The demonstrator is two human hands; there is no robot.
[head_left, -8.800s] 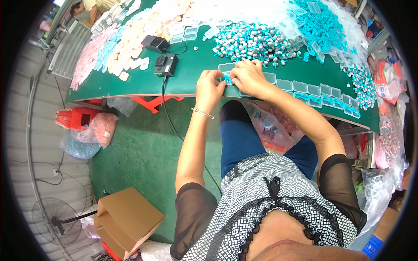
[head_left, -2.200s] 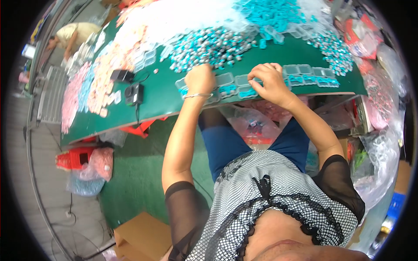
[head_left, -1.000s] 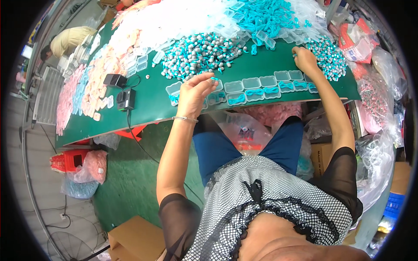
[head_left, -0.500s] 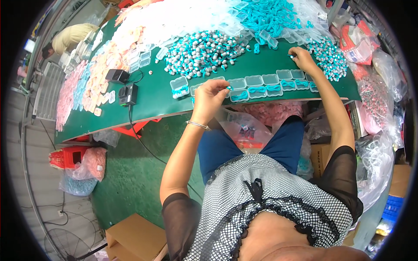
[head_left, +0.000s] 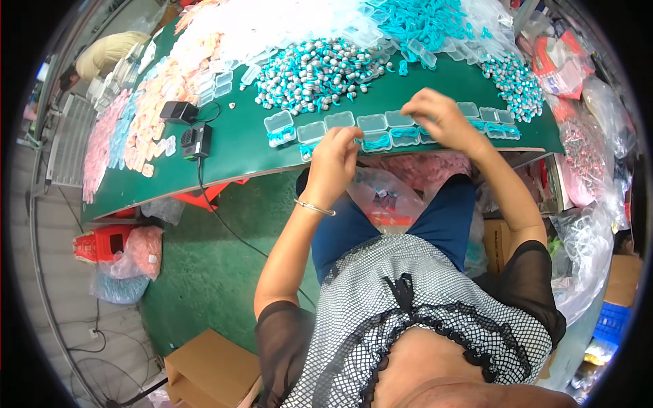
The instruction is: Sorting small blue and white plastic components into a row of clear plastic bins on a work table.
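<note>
A row of small clear plastic boxes (head_left: 371, 123) with raised lids lies along the table's near edge. Looped teal cords (head_left: 376, 142) rest in several of them. My left hand (head_left: 330, 163) is over the boxes left of the row's middle, its thumb and fingers pinched together; whatever is between them is hidden. Above the boxes right of the middle, my right hand (head_left: 445, 121) has its fingers curled together, and I cannot make out what they hold. At the row's left end stands a box with teal and whitish contents (head_left: 279, 135).
Beyond the row lies a heap of grey-white and teal small pieces (head_left: 309, 75), with a smaller similar heap (head_left: 513, 85) at right. Teal cords (head_left: 418, 27) pile up at the back. Two black devices (head_left: 196, 141) and peach pieces (head_left: 160, 95) lie left. A person (head_left: 109, 54) bends at far left.
My right hand has come left and nearer, from beside the right heap to above the boxes. My left hand stays low at the row; the small teal-white piece at its fingertips no longer shows.
</note>
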